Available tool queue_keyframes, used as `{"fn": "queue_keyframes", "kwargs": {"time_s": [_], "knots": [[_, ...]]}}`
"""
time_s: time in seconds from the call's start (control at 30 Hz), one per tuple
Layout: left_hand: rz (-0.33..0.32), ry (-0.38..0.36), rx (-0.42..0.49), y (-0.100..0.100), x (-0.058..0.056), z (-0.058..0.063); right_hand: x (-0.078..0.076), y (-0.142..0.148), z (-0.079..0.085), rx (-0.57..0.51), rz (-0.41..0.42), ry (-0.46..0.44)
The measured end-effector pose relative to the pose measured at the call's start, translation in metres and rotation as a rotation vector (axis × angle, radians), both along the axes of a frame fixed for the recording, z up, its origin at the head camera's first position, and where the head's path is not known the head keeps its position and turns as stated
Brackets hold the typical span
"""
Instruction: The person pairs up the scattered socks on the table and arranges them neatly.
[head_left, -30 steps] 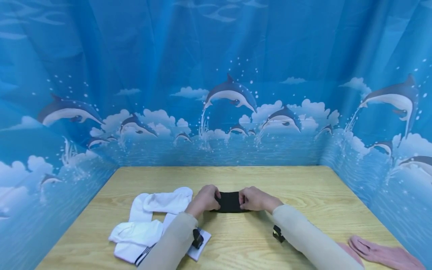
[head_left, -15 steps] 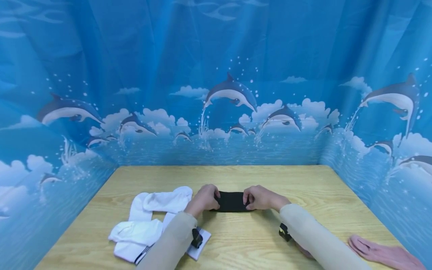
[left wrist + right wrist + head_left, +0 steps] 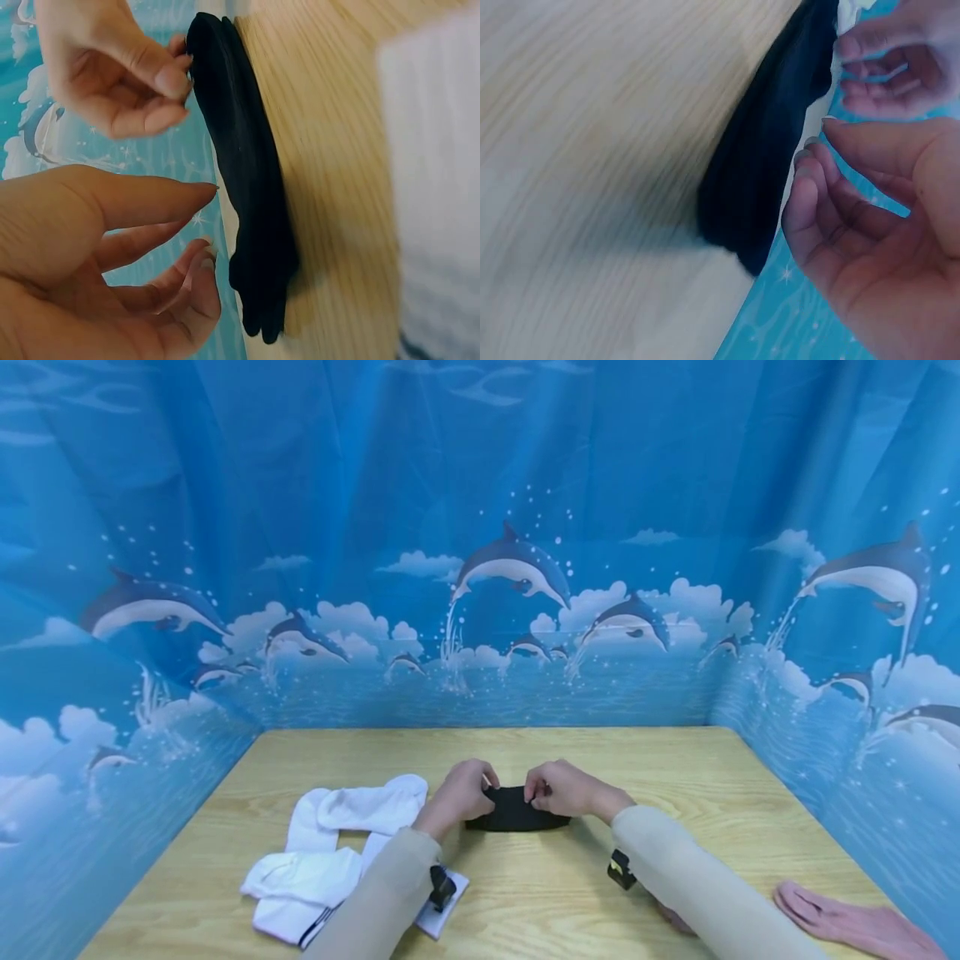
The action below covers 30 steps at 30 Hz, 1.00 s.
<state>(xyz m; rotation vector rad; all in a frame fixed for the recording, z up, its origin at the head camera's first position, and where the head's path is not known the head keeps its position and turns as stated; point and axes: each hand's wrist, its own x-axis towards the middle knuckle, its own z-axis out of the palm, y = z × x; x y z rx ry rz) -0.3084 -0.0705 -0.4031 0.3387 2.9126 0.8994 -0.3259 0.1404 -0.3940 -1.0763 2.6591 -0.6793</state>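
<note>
A folded black sock (image 3: 517, 814) lies across the middle of the table, its layers showing along one side in the left wrist view (image 3: 247, 165). At its left end is my left hand (image 3: 467, 797), with the thumb apart from the bent fingers and nothing between them in the left wrist view. My right hand (image 3: 566, 789) is over the sock's upper right edge, fingertips right at the fabric. A gap shows between its thumb and fingers (image 3: 810, 161) in the right wrist view.
Several white socks (image 3: 367, 810), some with dark stripes, lie on the left of the wooden table (image 3: 540, 902). A pink sock (image 3: 855, 918) rests at the right front; more pink fabric shows under the right sleeve (image 3: 705, 881). A blue dolphin curtain (image 3: 480, 635) surrounds the table.
My right hand shifted right along the black sock, then came back left and up to its top edge. My left hand rose slightly, and its fingers loosened from the sock's end.
</note>
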Motion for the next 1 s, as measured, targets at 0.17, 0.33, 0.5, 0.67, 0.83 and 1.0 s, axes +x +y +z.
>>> {"fn": "queue_keyframes", "kwargs": {"time_s": [0.17, 0.33, 0.5, 0.67, 0.83, 1.0], "knots": [[-0.048, -0.010, -0.005, 0.006, -0.001, -0.002, 0.004, -0.016, -0.002, 0.014, 0.042, -0.012], [-0.069, -0.072, -0.043, 0.009, -0.001, -0.006, 0.007, -0.023, -0.008, 0.067, 0.061, -0.034], [-0.066, -0.083, -0.079, 0.009, 0.000, -0.004, 0.006, -0.018, -0.011, 0.096, -0.010, -0.079], [-0.065, -0.085, -0.079, 0.008, 0.002, -0.002, 0.005, -0.009, -0.013, 0.093, -0.071, -0.089], [-0.047, -0.105, -0.085, 0.008, 0.002, -0.003, 0.005, -0.001, -0.016, 0.074, -0.076, -0.072], [-0.025, -0.113, -0.088, 0.009, 0.002, -0.004, 0.006, 0.007, -0.017, 0.043, -0.069, -0.045]]}}
